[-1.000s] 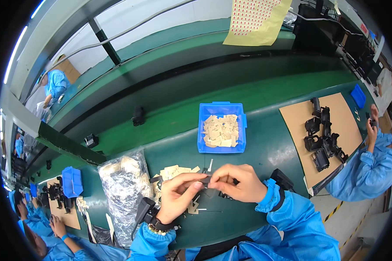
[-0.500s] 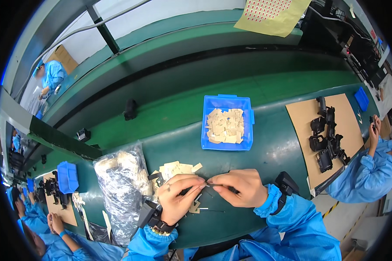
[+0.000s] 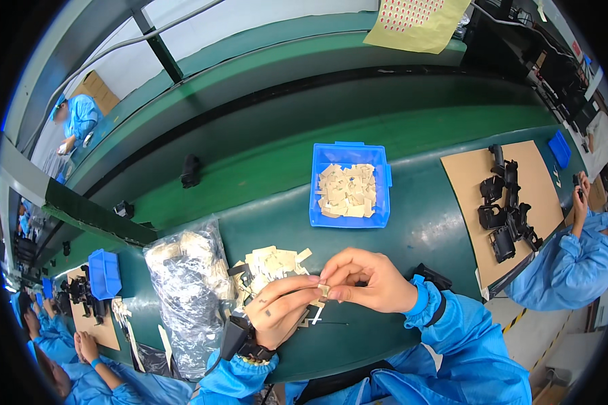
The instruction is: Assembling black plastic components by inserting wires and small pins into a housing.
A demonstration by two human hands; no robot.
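My left hand and my right hand meet fingertip to fingertip over the green table. Between their pinched fingers is a small beige paper-like piece, partly covered by the fingertips. Just below it shows a short white strip; whether the two are joined I cannot tell. Beside and beyond my left hand lies a loose pile of beige pieces, with white and dark strips among them. Farther off, a blue bin holds many similar beige pieces.
A transparent plastic bag of pale pieces lies left of the pile. On the right, black molded parts rest on a cardboard sheet. A co-worker in blue sits at the right; others sit at the left. A green post stands at the left.
A beige piece now shows between my fingertips, where a thin dark thing was before. My right hand has risen slightly and turned. More of the pile is uncovered.
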